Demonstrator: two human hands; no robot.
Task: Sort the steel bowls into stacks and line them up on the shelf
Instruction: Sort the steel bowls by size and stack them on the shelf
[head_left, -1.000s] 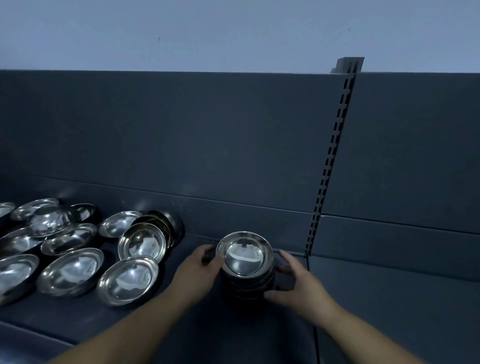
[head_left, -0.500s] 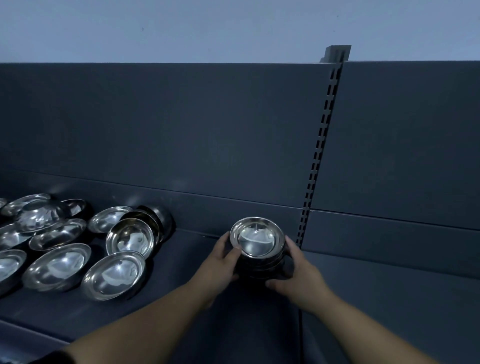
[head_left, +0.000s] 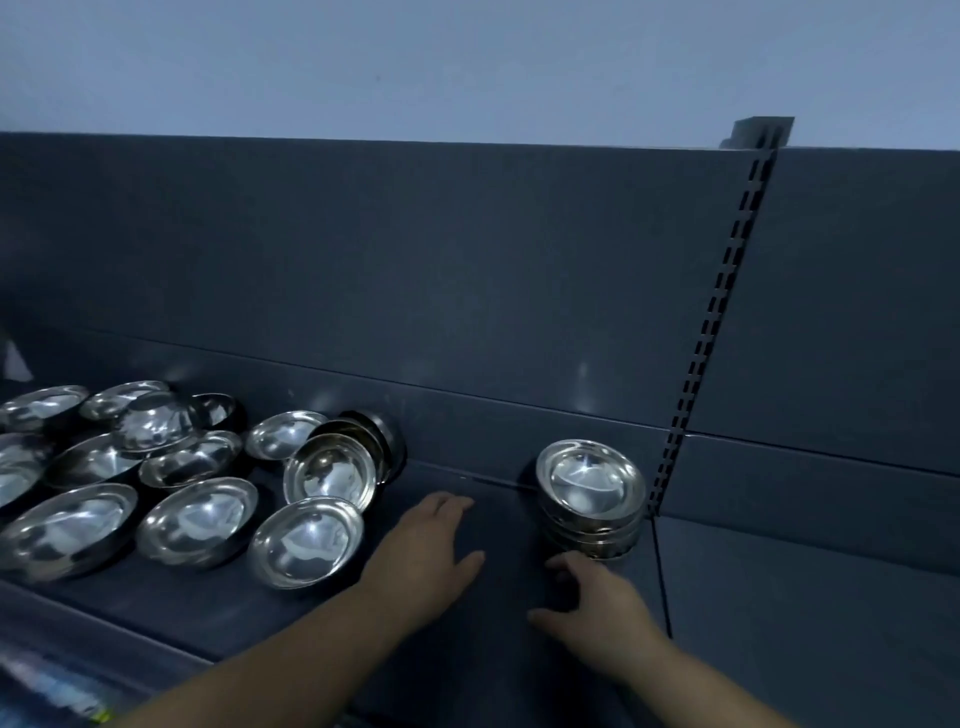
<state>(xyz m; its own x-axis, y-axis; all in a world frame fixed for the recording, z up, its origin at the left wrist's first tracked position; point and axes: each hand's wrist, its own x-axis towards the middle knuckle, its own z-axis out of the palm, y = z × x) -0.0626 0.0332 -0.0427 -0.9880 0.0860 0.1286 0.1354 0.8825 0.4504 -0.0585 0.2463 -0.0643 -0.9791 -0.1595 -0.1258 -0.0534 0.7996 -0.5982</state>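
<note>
A stack of small steel bowls (head_left: 592, 493) stands on the dark shelf (head_left: 498, 540) against the back panel, just left of the slotted upright. My left hand (head_left: 431, 551) hovers open over the shelf to the left of the stack, holding nothing. My right hand (head_left: 597, 608) is open just in front of the stack, fingers apart and off the bowls. Several loose steel bowls (head_left: 197, 519) lie scattered at the left, with the nearest bowl (head_left: 306, 540) close to my left wrist. One tilted bowl (head_left: 332, 473) leans on a few nested ones.
A slotted upright (head_left: 711, 322) divides the back panel (head_left: 415, 270); a second shelf section (head_left: 805, 597) lies to its right. The shelf's front edge (head_left: 104, 623) runs along the lower left. A pale wall rises above the panel.
Both hands have let go of the stack, which now stands at the back by the upright. They have drawn back toward me, the left one shifting left. The camera has turned left.
</note>
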